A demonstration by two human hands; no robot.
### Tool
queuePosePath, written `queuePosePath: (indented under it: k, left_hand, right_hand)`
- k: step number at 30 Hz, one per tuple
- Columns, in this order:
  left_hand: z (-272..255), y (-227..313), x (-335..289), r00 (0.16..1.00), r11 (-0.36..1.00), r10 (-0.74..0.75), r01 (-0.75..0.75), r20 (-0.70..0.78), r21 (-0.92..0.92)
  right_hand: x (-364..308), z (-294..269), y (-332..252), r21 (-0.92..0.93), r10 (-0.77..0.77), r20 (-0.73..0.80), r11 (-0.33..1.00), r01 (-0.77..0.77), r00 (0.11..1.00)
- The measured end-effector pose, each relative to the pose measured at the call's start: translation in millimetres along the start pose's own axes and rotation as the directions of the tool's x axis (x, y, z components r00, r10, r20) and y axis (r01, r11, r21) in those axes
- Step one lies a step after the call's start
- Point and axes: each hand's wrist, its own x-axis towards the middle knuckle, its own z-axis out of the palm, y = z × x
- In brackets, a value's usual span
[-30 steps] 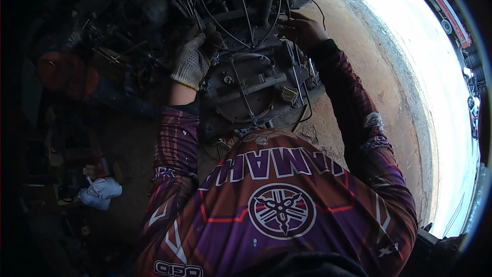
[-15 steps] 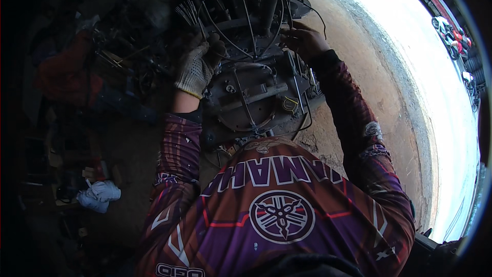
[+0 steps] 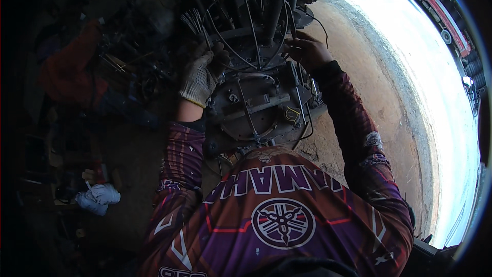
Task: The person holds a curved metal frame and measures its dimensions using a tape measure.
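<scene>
A round frame of thin metal rod (image 3: 248, 31) stands above a dark metal work surface (image 3: 241, 94), with my hands at its two sides. My left hand (image 3: 200, 76), in a pale knit glove, is closed at the frame's left edge. Just beyond it a bundle of thin metal rods (image 3: 192, 20) fans upward; whether that hand also grips them is hard to see. On the right, the fingers of my right hand (image 3: 309, 51) pinch the frame's edge. Nearer to me a curved rod piece (image 3: 245, 103) lies over the surface, beside a yellow-and-black tape measure (image 3: 292, 115).
Thick dark metal posts (image 3: 279, 7) rise behind the frame. A black cable (image 3: 324, 24) curves at the right. Dim clutter with an orange cloth (image 3: 72, 66) fills the left, and a whitish bag (image 3: 98, 197) lies lower down. Bare ground (image 3: 369, 77) runs toward a bright road.
The view has shifted slightly, so the bench, frame and hands appear a little lower and further right. Both hands keep their hold, and the frame stays in place over the surface.
</scene>
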Motion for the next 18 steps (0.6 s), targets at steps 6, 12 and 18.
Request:
queuePosePath:
  k: [6, 12, 18]
  left_hand:
    - [-3, 0, -2, 1.000, 1.000, 0.013, -0.013, 0.010, -0.013]
    - [5, 1, -2, 0.998, 1.000, 0.011, -0.011, 0.054, 0.000]
    - [5, 2, -4, 0.997, 0.997, 0.019, -0.024, 0.069, 0.076]
  right_hand:
    - [-3, 3, 1, 0.014, 0.038, -0.031, 0.999, -0.037, 0.999]
    - [16, -42, 26, -0.744, -0.311, 0.510, 0.310, 0.593, 0.802]
    - [4, -19, 23, -0.090, -0.071, 0.081, 0.993, 0.078, 0.994]
